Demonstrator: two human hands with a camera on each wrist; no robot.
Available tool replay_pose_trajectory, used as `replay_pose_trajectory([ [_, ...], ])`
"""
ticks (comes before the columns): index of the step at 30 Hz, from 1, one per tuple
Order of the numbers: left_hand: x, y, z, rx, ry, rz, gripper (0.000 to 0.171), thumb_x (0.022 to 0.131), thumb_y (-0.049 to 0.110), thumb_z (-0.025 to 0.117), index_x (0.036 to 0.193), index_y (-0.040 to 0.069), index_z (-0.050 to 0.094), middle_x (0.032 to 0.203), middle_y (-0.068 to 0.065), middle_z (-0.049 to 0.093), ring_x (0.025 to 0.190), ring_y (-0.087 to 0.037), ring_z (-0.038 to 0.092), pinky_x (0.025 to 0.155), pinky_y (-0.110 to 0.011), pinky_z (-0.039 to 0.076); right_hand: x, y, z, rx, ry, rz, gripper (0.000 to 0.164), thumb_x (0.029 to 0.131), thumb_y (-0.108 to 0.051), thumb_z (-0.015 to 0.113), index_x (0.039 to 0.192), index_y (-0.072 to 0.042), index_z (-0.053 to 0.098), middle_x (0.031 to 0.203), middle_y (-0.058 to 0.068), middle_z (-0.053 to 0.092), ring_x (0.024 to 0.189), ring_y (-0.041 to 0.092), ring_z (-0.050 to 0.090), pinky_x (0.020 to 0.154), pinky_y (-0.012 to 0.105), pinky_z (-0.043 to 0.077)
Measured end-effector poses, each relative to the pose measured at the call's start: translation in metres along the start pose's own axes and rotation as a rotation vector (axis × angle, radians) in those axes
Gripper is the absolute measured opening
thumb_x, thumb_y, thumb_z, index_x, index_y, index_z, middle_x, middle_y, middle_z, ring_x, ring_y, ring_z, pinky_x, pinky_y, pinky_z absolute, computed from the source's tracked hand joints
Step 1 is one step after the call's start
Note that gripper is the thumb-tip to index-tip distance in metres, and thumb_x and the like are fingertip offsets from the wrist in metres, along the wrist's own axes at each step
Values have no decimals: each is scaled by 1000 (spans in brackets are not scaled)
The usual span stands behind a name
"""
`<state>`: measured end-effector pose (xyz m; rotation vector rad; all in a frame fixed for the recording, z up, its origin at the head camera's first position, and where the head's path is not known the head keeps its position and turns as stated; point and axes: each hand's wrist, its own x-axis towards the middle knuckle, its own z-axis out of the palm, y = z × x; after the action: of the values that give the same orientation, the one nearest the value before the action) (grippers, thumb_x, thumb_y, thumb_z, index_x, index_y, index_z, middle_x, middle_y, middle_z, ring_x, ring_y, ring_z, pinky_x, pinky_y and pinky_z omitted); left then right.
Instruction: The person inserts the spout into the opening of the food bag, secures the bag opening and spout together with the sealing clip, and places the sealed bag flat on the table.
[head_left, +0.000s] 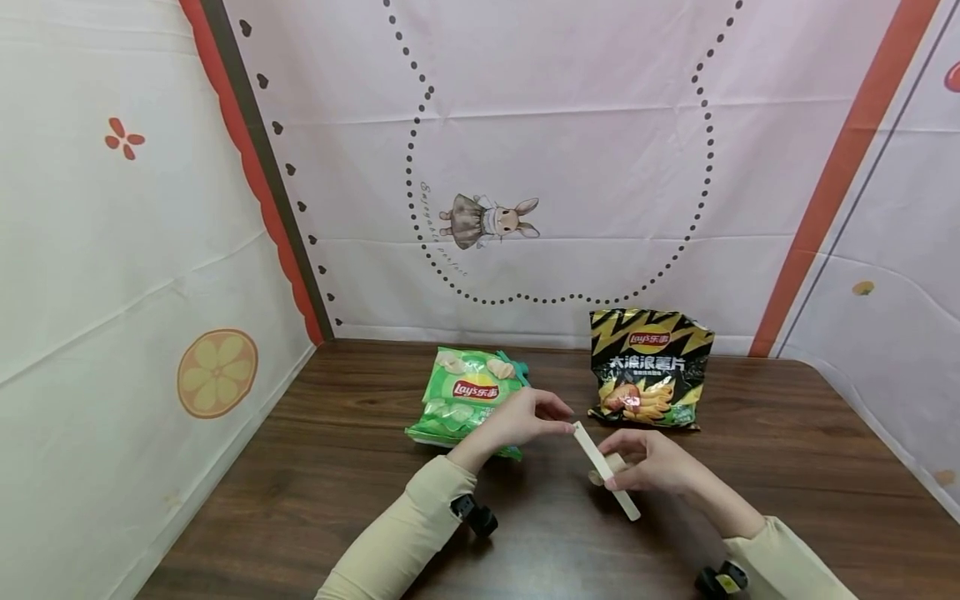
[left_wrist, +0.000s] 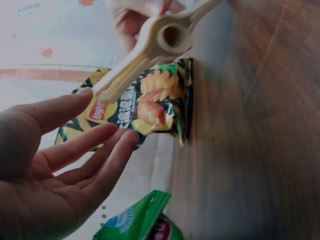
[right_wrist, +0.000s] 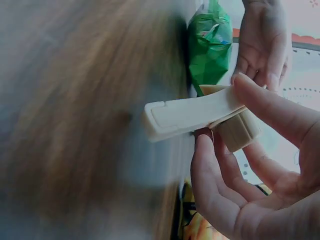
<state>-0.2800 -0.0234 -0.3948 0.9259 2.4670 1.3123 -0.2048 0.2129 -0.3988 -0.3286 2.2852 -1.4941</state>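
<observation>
My right hand point(head_left: 660, 462) pinches a long cream bag clip point(head_left: 589, 447) with a round spout, thumb on its flat arm and fingers on the other side. The clip slants above the dark wooden table point(head_left: 540, 550). In the left wrist view the spout's round hole faces the camera, and the clip's two arms lie slightly apart at the near end. My left hand point(head_left: 521, 418) is at the clip's far end, thumb and fingers spread, fingertips right by the tip. Behind it lies a green Lay's chip bag point(head_left: 457, 412), partly covered by the left wrist.
A black and yellow Lay's chip bag point(head_left: 651, 367) stands upright at the back right, beyond the right hand. A teal thing point(head_left: 517, 365) shows at the green bag's upper right corner. Printed cloth point(head_left: 562, 167) hangs behind the table and along both sides.
</observation>
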Motion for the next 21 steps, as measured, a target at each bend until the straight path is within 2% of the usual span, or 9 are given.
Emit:
replay_pose_trajectory([
  [4, 0, 0, 3, -41, 0, 4, 19, 83, 28, 73, 97, 14, 74, 87, 6, 72, 75, -1, 61, 67, -21, 49, 4, -6, 1, -21, 17, -38, 44, 74, -7, 79, 112, 2, 61, 103, 11, 67, 83, 16, 62, 69, 36, 53],
  [8, -2, 3, 2, -174, -19, -4, 13, 84, 21, 73, 92, 11, 73, 80, 1, 71, 69, -8, 63, 70, -39, 55, 7, -9, 0, -47, 33, -83, 43, 72, -6, 80, 111, 2, 62, 105, 14, 67, 84, 18, 62, 70, 36, 51],
  [11, -4, 5, 0, -244, -25, 0, 11, 84, 16, 72, 90, 7, 72, 78, -2, 70, 66, -12, 63, 73, -52, 53, 9, -11, 0, -57, 50, -98, 44, 72, -6, 80, 111, 1, 62, 104, 14, 67, 85, 18, 61, 71, 35, 49],
  [16, -6, 4, -2, -233, 28, 26, 11, 85, 17, 71, 90, 7, 72, 79, -3, 70, 67, -8, 62, 72, -48, 54, 12, -11, -1, -57, 88, -101, 46, 74, -9, 79, 115, 0, 61, 101, 14, 67, 85, 19, 61, 71, 35, 48],
  [21, -5, 0, -4, -203, 140, 28, 13, 83, 19, 74, 90, 9, 73, 80, -3, 70, 66, -7, 61, 67, -37, 55, 15, -7, -4, -22, 151, -79, 51, 80, -18, 76, 123, 2, 57, 106, 13, 68, 88, 14, 63, 72, 32, 50],
])
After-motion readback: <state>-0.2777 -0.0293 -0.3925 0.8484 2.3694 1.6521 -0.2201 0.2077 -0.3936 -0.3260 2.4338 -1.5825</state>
